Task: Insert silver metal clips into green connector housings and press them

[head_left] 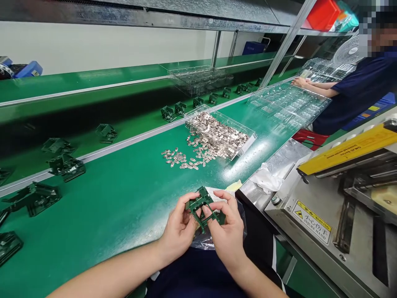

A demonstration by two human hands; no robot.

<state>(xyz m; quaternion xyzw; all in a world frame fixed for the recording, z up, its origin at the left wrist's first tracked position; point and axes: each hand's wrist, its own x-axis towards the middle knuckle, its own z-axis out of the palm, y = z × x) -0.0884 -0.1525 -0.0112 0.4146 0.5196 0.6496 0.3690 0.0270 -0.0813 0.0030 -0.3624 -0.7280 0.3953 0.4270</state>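
Observation:
Between my two hands is a dark green plastic frame (202, 203) with slots and thin bars, held over the near edge of the green table. My left hand (180, 221) grips its left side, thumb low and fingers behind. With the thumb pressed to its lower part and the fingers curled at its right side, my right hand (227, 219) grips it too. Whether a small metal piece sits under the thumbs, I cannot tell. Beyond my hands, small silvery metal pieces (175, 157) lie loose, spilling from a tilted clear plastic tray (248, 142) full of them.
Similar green frames (37, 198) stand at left and along the strip (99, 150) beside the conveyor. To the right is a metal machine (297, 194) with a hand-injury warning label. A co-worker (362, 82) sits at far right near clear blister trays (285, 103). A metal shelf (139, 16) hangs overhead.

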